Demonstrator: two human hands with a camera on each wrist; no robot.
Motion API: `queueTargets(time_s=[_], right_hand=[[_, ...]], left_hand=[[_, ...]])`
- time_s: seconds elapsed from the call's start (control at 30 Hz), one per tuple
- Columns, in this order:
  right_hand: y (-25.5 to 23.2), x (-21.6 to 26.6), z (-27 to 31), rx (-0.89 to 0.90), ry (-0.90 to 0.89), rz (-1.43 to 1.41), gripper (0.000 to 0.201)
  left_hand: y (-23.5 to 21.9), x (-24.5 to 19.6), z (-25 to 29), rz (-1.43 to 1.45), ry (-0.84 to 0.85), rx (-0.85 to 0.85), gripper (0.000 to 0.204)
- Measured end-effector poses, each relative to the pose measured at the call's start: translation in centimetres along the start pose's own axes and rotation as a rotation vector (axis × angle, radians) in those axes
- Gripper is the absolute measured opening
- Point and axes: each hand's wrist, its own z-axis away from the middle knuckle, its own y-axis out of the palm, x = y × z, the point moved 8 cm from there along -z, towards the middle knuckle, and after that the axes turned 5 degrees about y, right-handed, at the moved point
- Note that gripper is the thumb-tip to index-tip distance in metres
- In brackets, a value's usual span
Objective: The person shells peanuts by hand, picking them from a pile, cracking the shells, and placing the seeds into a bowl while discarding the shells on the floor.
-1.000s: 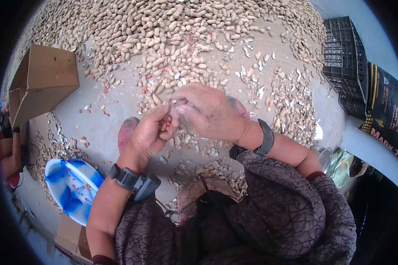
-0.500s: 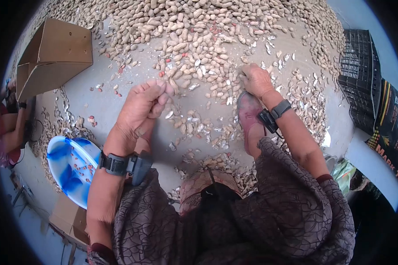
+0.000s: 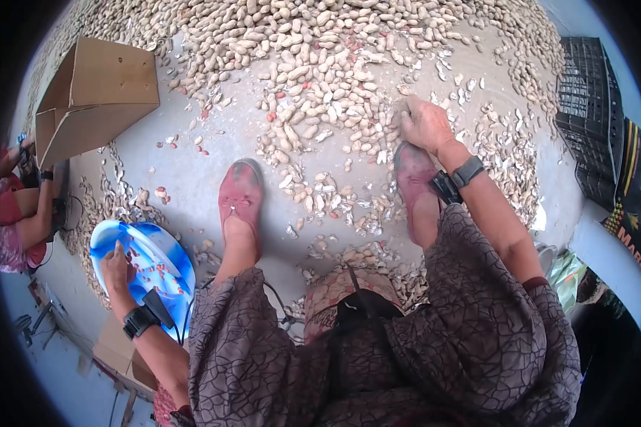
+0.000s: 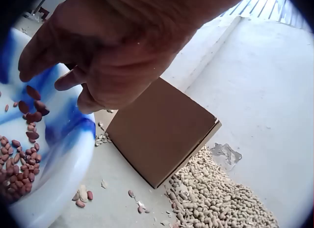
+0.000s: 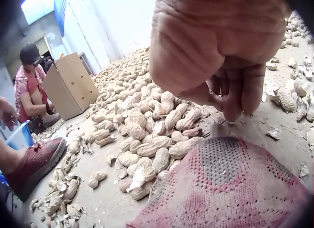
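I saw peanut pods (image 5: 153,147) just left of the right hand (image 3: 426,127), fingers bent down, grip unclear; left hand (image 3: 117,267) spread over kernels (image 4: 20,175).

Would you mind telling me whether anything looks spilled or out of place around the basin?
Yes: a few red kernels lie on the floor outside the basin, some near the box. They look spilled, since many others sit inside the basin, where the left hand is.
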Motion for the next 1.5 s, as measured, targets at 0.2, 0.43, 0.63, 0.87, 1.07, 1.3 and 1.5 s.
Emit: queueTargets(time_s=[0.2, 0.43, 0.63, 0.87, 1.07, 1.3, 1.5], right_hand=[[0.1, 2.1, -0.4, 0.342, 0.134, -0.704, 0.017], [-4.9, 11.3, 2.1, 0.54, 0.009, -1.052, 0.024], [-5.7, 12.9, 3.5, 0.526, 0.074, -1.044, 0.028], [-4.9, 13.9, 4.7, 0.54, 0.106, -1.239, 0.021], [-6.1, 14.0, 4.6, 0.427, -0.03, -1.071, 0.03], [-5.3, 15.9, 5.6, 0.68, -0.077, -1.302, 0.037], [-4.8, 15.8, 6.1, 0.728, -0.081, -1.44, 0.034]], left_hand=[[-0.6, -11.7, 3.7, 0.205, 0.597, -0.133, 0.038], [5.2, -35.5, 20.6, 0.635, 1.057, 0.702, 0.029], [11.0, -37.7, 26.0, 0.646, 0.933, 1.065, 0.03], [12.6, -36.3, 26.5, 0.933, 0.706, 1.151, 0.015], [11.6, -35.8, 25.9, 1.09, 0.744, 1.096, 0.02], [11.9, -35.7, 26.5, 1.028, 0.931, 1.028, 0.027], [12.4, -35.5, 27.3, 0.957, 0.904, 1.089, 0.032]])
